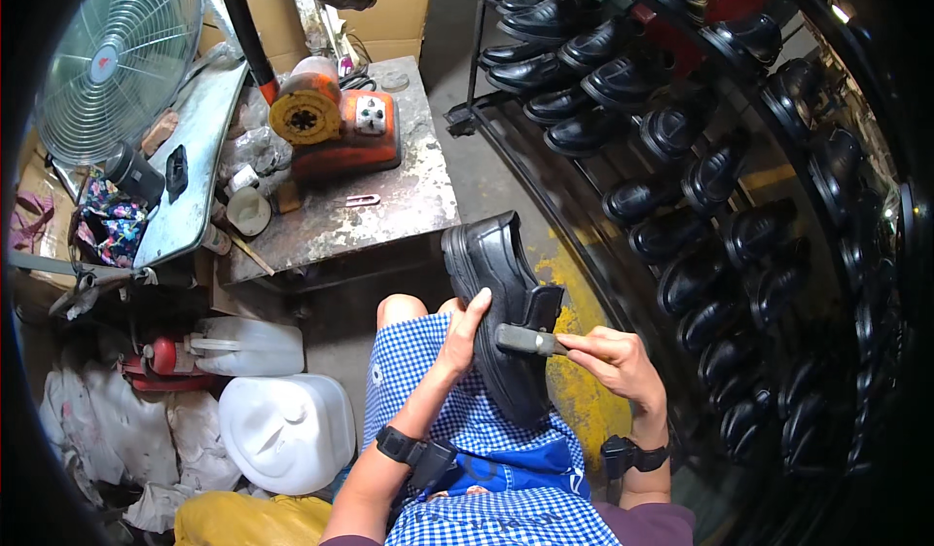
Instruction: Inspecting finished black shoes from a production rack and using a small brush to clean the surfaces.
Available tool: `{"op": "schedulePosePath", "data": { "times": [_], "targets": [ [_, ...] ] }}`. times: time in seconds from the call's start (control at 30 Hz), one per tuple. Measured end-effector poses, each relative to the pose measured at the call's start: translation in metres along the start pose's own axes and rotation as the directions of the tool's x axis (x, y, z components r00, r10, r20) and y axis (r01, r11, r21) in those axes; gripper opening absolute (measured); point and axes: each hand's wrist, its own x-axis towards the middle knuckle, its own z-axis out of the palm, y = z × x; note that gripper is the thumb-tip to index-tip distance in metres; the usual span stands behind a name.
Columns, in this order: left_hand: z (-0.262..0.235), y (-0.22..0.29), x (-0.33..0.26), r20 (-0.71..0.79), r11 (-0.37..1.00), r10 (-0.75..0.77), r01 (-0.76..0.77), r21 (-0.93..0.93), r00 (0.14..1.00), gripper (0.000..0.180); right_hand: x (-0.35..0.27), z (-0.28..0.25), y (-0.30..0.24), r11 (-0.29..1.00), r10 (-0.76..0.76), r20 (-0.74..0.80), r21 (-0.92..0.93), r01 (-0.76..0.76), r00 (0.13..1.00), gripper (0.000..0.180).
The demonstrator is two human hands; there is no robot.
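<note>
A black leather shoe with a strap is held above my lap, its thick sole side toward my left. My left hand grips it along the sole edge, thumb up against the side. Between the fingers of my right hand is the short handle of a small brush. Its grey, rounded head lies over the shoe's side near the strap; whether it touches the leather is hard to tell. A blue-and-white checked apron covers my lap beneath the shoe.
Racks with several black shoes stand to the right. Ahead is a worn metal table with an orange machine. A fan is at far left; a white plastic jug stands beside my left leg.
</note>
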Motion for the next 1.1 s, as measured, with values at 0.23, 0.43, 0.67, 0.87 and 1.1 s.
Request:
{"op": "schedulePosePath", "data": {
  "times": [0.23, 0.43, 0.67, 0.87, 1.1],
  "targets": [
    [0.001, -0.007, -0.004, -0.063, 0.986, 0.138, -0.132, 0.097, 0.988, 0.050, -0.007, -0.025, 0.000, 0.998, 0.022, 0.268, 0.055, -0.038, 0.963, 0.023],
    [0.002, -0.002, -0.004, -0.093, 0.972, 0.067, -0.044, 0.231, 0.993, 0.052, 0.010, 0.009, -0.008, 0.999, -0.029, -0.062, -0.015, 0.028, 0.998, 0.025],
    [-0.004, -0.012, -0.006, -0.057, 0.984, 0.140, -0.133, 0.115, 0.989, 0.053, -0.001, -0.008, 0.005, 0.994, -0.004, 0.216, 0.112, -0.020, 0.976, 0.023],
    [0.005, 0.001, -0.004, -0.066, 0.994, 0.028, -0.021, 0.103, 0.997, 0.049, 0.001, 0.005, 0.000, 0.997, 0.067, -0.032, 0.043, -0.065, 0.997, 0.022],
    [0.008, -0.004, -0.004, -0.145, 0.992, 0.095, -0.105, -0.064, 0.985, 0.039, -0.005, 0.005, 0.002, 0.993, 0.062, -0.074, 0.109, -0.054, 0.995, 0.022]
  ]
}}
